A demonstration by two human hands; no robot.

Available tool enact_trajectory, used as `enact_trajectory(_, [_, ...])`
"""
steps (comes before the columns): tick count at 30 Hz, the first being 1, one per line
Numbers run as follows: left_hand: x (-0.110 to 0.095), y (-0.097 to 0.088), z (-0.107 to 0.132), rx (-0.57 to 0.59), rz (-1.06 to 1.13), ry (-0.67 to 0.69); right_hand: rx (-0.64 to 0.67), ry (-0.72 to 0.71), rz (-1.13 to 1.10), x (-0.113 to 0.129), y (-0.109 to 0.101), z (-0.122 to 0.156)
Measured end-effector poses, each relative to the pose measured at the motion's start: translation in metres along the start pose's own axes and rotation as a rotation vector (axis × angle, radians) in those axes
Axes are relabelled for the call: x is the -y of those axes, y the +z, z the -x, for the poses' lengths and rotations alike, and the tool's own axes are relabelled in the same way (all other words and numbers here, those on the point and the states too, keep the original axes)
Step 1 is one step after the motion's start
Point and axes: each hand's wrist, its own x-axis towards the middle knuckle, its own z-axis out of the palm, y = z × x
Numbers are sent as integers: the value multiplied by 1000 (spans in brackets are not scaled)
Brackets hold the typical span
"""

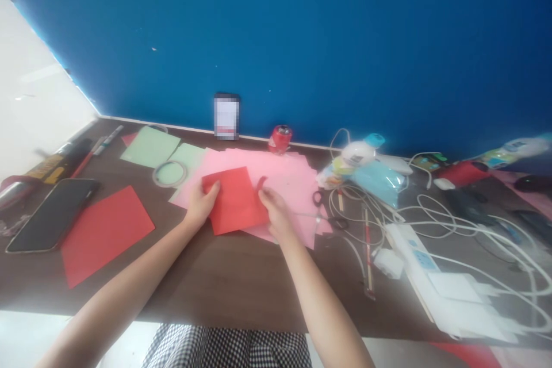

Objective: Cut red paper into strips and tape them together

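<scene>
- The small red paper sheet (pixel 236 202) lies between the two hands, on a fanned stack of pink paper (pixel 290 175) on the dark table (pixel 224 282).
- The left hand (pixel 202 202) has its fingers drawn in narrow, pinching the sheet's upper left corner with the thumb on top.
- The right hand (pixel 275 211) is closed on the sheet's right edge, just below a small red curl of paper (pixel 261 183). The blur hides its exact finger placement.
- By its look the sheet is very light, thin and floppy. It would likely crease under a hard pinch and slide easily on the smooth pink sheets below. Edges and corners are the sensible places to hold it, with a flat palm to steady it.
- Scissors (pixel 328 214) lie just right of the right hand, touching the pink stack's edge.
- A tape ring (pixel 170 173) and green sheets (pixel 150 146) sit beyond the left hand. A larger red sheet (pixel 103 234) and a dark phone (pixel 52 214) lie to its left.
- As for containers, a red can (pixel 280 138) stands beyond the hands at the wall, and whether anything is in it cannot be told. A white bottle with a blue cap (pixel 360 151) lies on its side beyond the right hand, with its contents hidden.
- A power strip (pixel 414 246) and tangled white cables (pixel 474 224) lie well to the right.
</scene>
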Motion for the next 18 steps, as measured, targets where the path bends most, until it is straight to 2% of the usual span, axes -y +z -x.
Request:
enact_trajectory(4, [-1, 1, 1, -5, 34, -14, 30, 40, -31, 0, -1, 0])
enact_trajectory(6, [-1, 1, 1, 10, 38, -16, 13, 16, -6, -1, -1, 0])
enact_trajectory(9, [-1, 0, 0, 40, 33, 2, -13, -51, 73, -1, -2, 0])
enact_trajectory(14, [-1, -1, -2, -8, -59, 89, -4, -212, 326, 1, -2, 3])
enact_trajectory(18, [0, -2, -4, -48, -182, 159, -71, -385, 578, 14, -18, 0])
